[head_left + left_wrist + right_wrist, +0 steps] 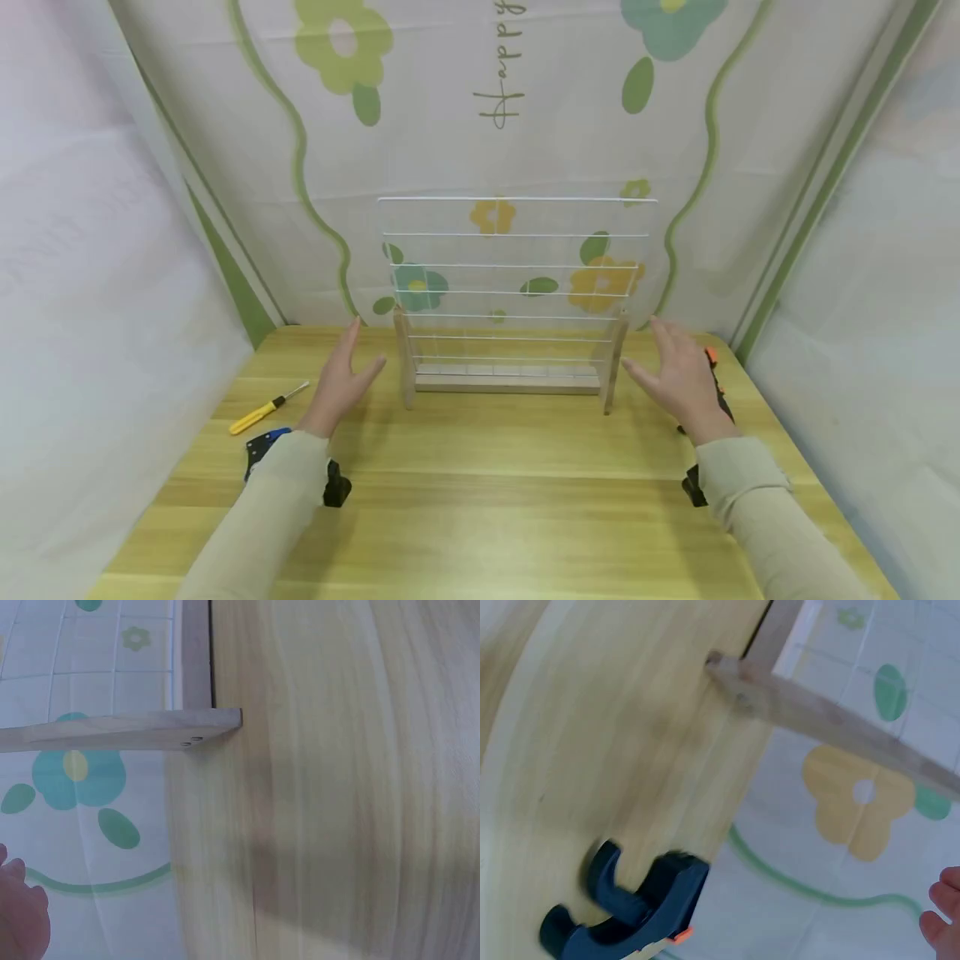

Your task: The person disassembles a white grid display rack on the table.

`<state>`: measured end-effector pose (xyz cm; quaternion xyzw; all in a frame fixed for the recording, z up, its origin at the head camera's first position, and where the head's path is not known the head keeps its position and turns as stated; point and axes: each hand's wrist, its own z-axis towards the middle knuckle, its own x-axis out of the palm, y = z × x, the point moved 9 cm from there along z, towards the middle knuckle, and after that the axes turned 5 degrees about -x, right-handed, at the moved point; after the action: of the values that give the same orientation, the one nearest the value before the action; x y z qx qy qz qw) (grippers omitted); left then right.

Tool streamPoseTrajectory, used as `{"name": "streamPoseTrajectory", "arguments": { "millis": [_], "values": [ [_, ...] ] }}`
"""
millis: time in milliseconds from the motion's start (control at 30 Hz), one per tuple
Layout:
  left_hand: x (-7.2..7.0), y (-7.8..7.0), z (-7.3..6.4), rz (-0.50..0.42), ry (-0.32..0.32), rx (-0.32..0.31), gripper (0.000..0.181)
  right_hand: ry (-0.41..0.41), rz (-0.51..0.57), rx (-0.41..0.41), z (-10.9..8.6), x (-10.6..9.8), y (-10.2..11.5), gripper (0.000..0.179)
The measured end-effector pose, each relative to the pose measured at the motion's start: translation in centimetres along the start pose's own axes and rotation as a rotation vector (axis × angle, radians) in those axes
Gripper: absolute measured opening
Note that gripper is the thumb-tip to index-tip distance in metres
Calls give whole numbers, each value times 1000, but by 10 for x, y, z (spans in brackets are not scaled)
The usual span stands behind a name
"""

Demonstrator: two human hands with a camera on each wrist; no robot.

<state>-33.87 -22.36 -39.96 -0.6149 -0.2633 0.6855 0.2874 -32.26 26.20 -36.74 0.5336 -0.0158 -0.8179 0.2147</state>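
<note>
A white wire rack with a wooden base (507, 384) and two wooden side uprights stands at the back of the table. My left hand (341, 383) is raised to the left of it, thumb and fingers spread, holding nothing. On the other side my right hand (681, 379) is held up in much the same way, also with nothing in it. Neither hand touches the rack. The left wrist view has the left upright (127, 731) and a few fingertips at its edge; in the right wrist view the right upright (832, 724) appears, with fingertips at the far right.
A yellow-handled screwdriver (258, 414) and a blue-and-black tool (259, 452), partly behind the sleeve, lie at the left. A black tool with orange parts (641, 907) lies at the right, partly hidden by the right hand in the head view. Printed cloth (420, 142) hangs behind the table.
</note>
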Motion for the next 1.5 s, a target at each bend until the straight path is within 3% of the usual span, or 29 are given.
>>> {"name": "streamPoseTrajectory", "arguments": {
  "millis": [167,333,633,800,1200,1333,1500],
  "values": [
    [1,-2,5,-110,3,-52,80,-85,102,-32,8,-4,24,74],
    [7,2,11,-155,12,-71,77,-146,156,-104,16,-3,55,71],
    [15,-3,19,-259,-35,-12,72,-319,278,-213,35,3,104,69],
    [20,-9,23,-283,-27,-23,71,-360,316,-171,40,15,117,69],
    [29,-14,37,-328,-22,-24,71,-332,484,-57,58,58,140,66],
    [31,-20,40,-342,-27,-7,70,-354,484,-59,66,63,146,65],
    [31,-22,44,-389,-27,24,70,-364,547,-5,72,67,150,62]
  ]
}}
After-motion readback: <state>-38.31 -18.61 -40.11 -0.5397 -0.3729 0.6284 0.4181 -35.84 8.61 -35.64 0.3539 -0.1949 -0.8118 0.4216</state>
